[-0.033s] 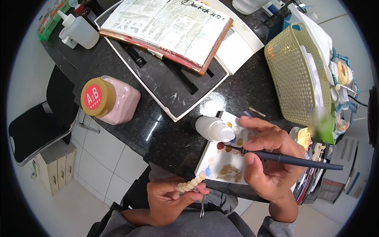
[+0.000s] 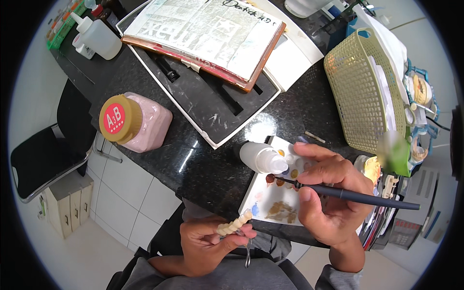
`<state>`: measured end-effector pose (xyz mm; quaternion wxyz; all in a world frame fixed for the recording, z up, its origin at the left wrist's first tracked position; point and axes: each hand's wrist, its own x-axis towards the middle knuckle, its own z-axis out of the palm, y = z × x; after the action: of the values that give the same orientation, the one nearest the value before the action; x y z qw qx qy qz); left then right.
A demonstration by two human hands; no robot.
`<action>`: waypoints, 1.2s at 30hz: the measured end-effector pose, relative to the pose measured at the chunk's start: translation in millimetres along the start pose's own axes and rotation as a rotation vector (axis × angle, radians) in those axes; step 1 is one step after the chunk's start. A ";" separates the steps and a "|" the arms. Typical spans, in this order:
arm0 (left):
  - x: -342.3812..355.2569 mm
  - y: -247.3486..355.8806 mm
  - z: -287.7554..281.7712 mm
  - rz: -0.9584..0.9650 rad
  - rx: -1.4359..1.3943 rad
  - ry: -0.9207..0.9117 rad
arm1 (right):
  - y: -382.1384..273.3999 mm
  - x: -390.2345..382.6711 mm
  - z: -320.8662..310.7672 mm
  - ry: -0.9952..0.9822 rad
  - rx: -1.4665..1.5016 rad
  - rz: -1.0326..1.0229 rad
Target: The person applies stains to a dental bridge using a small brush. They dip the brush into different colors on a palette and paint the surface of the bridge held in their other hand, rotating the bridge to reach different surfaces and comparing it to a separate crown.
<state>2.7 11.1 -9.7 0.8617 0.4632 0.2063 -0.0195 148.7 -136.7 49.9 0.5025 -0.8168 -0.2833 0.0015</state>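
Note:
My left hand (image 2: 205, 246), low in the head view, grips a row of cream tooth crowns (image 2: 234, 223), with a metal instrument (image 2: 247, 256) hanging beneath them. My right hand (image 2: 333, 212) holds a slim dark brush (image 2: 362, 197) between thumb and fingers, its tip at a reddish-brown dab (image 2: 270, 178) on the white palette (image 2: 256, 195). The palette also carries yellow, blue and tan dabs, partly hidden by that hand. A small white bottle (image 2: 253, 154) with a pale nozzle lies tilted at the palette's upper left.
A pink-filled square jar (image 2: 150, 123) stands on the black counter (image 2: 193, 169). Behind are a book (image 2: 203, 34) on a tray (image 2: 217, 130) and squeeze bottles (image 2: 99, 38). At right are a plastic basket (image 2: 353, 101) and dental models (image 2: 419, 92). A black chair (image 2: 43, 150) is at left.

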 end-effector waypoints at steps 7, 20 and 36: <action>0.7 0.7 1.3 0.008 0.001 0.001 | 2.7 -0.9 2.1 0.011 -0.010 -0.026; -2.5 -0.4 -5.8 0.009 -0.026 -0.114 | -18.0 -17.4 -11.1 0.149 0.080 -0.054; -3.6 9.7 7.8 0.031 0.137 0.030 | -27.3 -91.6 15.9 0.092 0.285 -0.076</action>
<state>4.2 9.7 3.1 0.8249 0.5247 0.2100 -0.0133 54.7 -157.0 38.7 0.6257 -0.7250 -0.2877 -0.0149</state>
